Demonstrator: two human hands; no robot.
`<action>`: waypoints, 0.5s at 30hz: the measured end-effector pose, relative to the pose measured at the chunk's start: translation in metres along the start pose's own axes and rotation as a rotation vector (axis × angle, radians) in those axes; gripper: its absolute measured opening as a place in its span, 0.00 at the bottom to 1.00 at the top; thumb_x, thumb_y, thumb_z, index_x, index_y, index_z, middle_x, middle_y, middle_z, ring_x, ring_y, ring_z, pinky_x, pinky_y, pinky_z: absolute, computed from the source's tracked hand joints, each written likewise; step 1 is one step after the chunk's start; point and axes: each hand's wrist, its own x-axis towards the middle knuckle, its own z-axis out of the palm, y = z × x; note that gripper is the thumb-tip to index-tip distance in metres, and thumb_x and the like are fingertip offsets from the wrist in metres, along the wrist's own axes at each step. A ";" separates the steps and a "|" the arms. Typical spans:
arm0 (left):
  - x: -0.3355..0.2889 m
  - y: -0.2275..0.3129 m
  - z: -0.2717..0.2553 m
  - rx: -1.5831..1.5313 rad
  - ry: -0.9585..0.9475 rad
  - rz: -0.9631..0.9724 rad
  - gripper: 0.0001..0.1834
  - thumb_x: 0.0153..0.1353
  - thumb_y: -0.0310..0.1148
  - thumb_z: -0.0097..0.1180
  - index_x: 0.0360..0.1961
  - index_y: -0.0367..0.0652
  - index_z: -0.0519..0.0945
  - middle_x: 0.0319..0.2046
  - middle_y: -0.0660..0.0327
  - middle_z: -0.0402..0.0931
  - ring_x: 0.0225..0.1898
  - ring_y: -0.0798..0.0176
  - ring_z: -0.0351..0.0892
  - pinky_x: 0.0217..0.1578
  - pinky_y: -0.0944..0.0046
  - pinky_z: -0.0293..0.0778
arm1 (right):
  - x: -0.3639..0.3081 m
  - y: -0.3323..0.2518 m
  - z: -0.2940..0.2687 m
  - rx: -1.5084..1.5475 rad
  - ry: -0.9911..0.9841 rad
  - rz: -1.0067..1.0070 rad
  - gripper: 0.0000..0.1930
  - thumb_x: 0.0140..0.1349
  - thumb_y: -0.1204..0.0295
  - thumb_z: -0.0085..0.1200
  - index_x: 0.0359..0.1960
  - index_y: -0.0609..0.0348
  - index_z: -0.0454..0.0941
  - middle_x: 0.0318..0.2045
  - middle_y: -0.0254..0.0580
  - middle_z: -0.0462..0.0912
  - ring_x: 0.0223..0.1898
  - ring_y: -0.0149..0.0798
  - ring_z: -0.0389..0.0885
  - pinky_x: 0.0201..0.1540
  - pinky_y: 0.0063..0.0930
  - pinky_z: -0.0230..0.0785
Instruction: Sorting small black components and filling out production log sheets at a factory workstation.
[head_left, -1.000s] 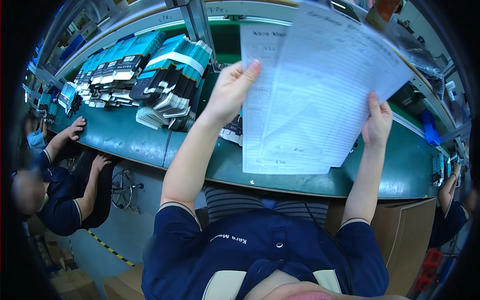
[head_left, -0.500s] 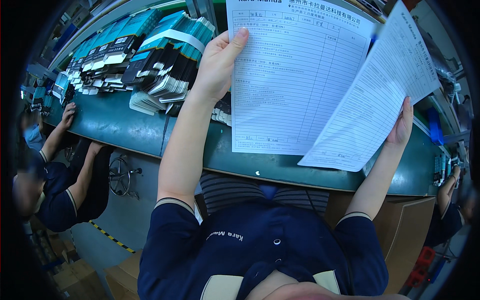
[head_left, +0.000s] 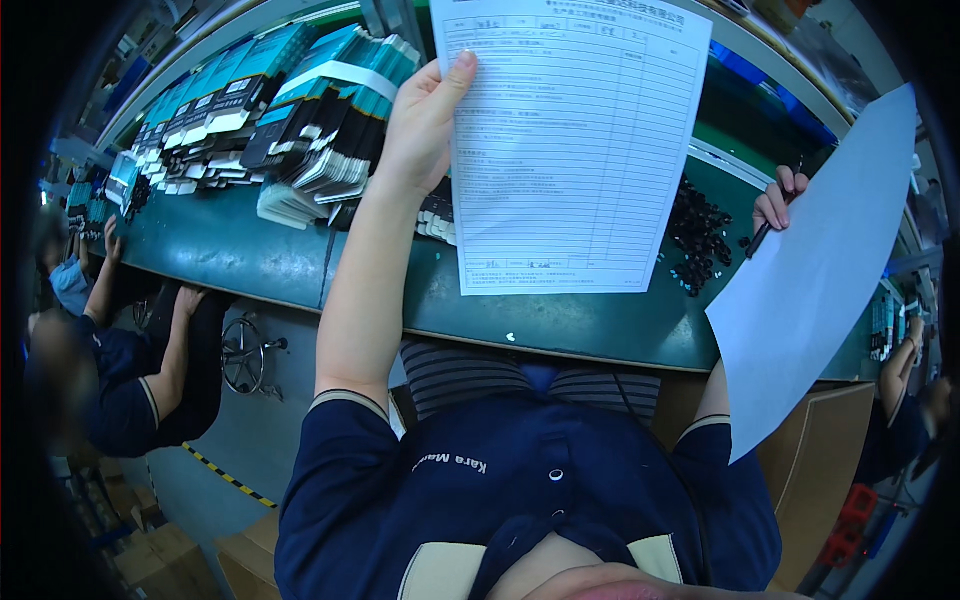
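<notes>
A printed form (head_left: pixel 570 170) with ruled lines is up in front of me above the table. My left hand (head_left: pixel 425 115) pinches its left edge, thumb on the printed face. To the right, a second sheet of paper (head_left: pixel 825 265) shows its blank side, tilted and bowed. My right hand (head_left: pixel 778 203) is curled at this sheet's upper left edge, with a slim black pen (head_left: pixel 762 234) in its fingers. The sheet hides most of the right hand and forearm.
Flat teal and black boxes (head_left: pixel 340 110) lie in banded stacks on the green table (head_left: pixel 540 325), back left. A heap of small black parts (head_left: pixel 697 230) lies behind the form. Co-workers (head_left: pixel 135 375) sit at far left and far right. A cardboard box (head_left: pixel 815 430) stands below right.
The right sheet has moved away from the left form and turned to its blank side, uncovering the black parts. A pen now shows in my right hand. The left form shifted slightly left.
</notes>
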 end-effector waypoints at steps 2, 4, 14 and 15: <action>0.000 0.000 0.001 0.015 0.017 -0.011 0.19 0.67 0.44 0.48 0.45 0.37 0.77 0.40 0.58 0.79 0.42 0.69 0.78 0.45 0.68 0.73 | -0.001 0.000 -0.002 -0.016 0.039 0.021 0.17 0.67 0.58 0.48 0.37 0.64 0.71 0.32 0.42 0.65 0.20 0.32 0.74 0.23 0.22 0.70; -0.001 0.001 0.000 0.018 0.018 -0.014 0.20 0.67 0.45 0.48 0.45 0.37 0.77 0.41 0.59 0.79 0.43 0.68 0.78 0.46 0.66 0.73 | 0.001 0.001 0.001 -0.052 0.022 0.039 0.17 0.67 0.59 0.48 0.37 0.64 0.71 0.32 0.42 0.65 0.20 0.32 0.74 0.22 0.21 0.70; -0.001 0.003 0.002 0.016 0.008 -0.010 0.23 0.70 0.45 0.39 0.54 0.36 0.70 0.47 0.55 0.76 0.47 0.65 0.78 0.46 0.66 0.75 | 0.007 0.030 0.081 -0.216 0.614 -0.100 0.14 0.68 0.63 0.46 0.36 0.65 0.72 0.31 0.38 0.63 0.17 0.25 0.58 0.18 0.16 0.54; 0.000 0.005 0.002 -0.132 -0.004 -0.062 0.20 0.69 0.40 0.42 0.52 0.34 0.71 0.46 0.53 0.76 0.47 0.60 0.77 0.47 0.63 0.74 | 0.008 0.031 0.085 -0.206 0.650 -0.111 0.15 0.69 0.63 0.46 0.36 0.65 0.72 0.30 0.38 0.63 0.17 0.25 0.58 0.18 0.16 0.53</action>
